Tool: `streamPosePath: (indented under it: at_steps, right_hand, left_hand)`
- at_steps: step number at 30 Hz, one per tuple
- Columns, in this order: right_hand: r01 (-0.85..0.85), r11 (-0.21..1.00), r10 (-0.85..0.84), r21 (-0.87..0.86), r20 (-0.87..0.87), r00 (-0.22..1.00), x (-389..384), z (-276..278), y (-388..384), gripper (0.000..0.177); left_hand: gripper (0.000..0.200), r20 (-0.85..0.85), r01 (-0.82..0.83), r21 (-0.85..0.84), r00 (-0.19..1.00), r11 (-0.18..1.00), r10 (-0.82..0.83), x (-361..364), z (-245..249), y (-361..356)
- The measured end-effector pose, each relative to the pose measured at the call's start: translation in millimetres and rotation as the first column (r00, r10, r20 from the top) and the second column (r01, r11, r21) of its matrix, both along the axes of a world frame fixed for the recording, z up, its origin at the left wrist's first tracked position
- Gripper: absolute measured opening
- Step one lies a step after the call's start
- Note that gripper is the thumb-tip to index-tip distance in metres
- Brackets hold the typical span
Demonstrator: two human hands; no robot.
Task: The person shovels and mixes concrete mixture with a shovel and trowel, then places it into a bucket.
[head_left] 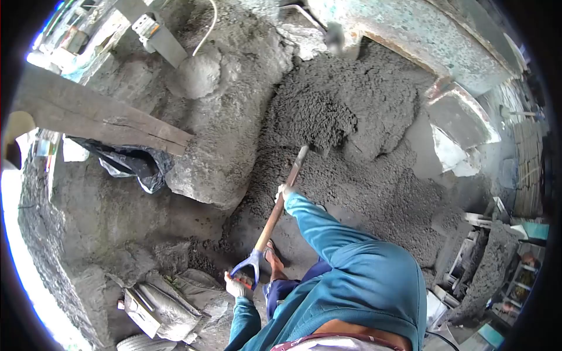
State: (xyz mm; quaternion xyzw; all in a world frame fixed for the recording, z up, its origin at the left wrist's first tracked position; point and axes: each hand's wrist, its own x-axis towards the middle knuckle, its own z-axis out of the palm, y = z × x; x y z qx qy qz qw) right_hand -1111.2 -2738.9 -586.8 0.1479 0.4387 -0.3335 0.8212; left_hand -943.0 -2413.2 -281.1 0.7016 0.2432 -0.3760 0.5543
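Observation:
I hold a shovel (270, 227) with a wooden shaft and a blue D-shaped handle. My left hand (236, 286), in a pale glove, is closed on that handle at the lower end. Farther up, my right hand (284, 193), also in a pale glove, wraps around the shaft. A metal socket joins the shaft's far end to the blade, which is hidden beneath a heap of wet grey concrete mix (310, 114). More of the mix (380, 88) spreads behind and to the right of that heap. Blue-green sleeves cover both my arms.
A rough concrete ledge (219, 134) runs along the left, with a wooden beam (105, 111) and black plastic (137, 167) over it. A worn metal panel (421, 35) stands at upper right. Sacks (167, 310) lie at lower left. My sandalled foot (273, 255) is near the shovel handle.

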Motion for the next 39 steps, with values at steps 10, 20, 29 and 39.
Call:
streamPosePath:
  at_steps: [10,20,29,39]
  right_hand:
    - [0.441,0.896,-0.375,0.055,-0.441,0.816,-158.3,154.1,106.1,0.011]
    - [0.760,0.214,-0.972,-0.614,-0.052,0.231,-502.1,427.7,111.1,0.009]
    - [0.490,-0.206,-0.935,-0.847,0.023,-0.355,-637.5,549.8,298.3,0.023]
    - [0.667,0.146,-0.981,-0.730,-0.018,0.195,-439.5,434.7,205.2,0.021]
  left_hand:
    - [0.065,-0.148,0.428,0.068,0.898,0.901,-0.415,22.4,-15.6,-25.3]
    - [0.046,0.330,0.847,-0.530,0.245,0.036,-0.912,-250.3,137.0,-297.9]
    - [0.032,0.734,0.316,0.612,0.114,-0.725,0.669,-454.0,324.2,-245.7]
    - [0.046,0.020,0.796,-0.584,0.208,0.157,-0.978,-226.7,114.5,-224.2]
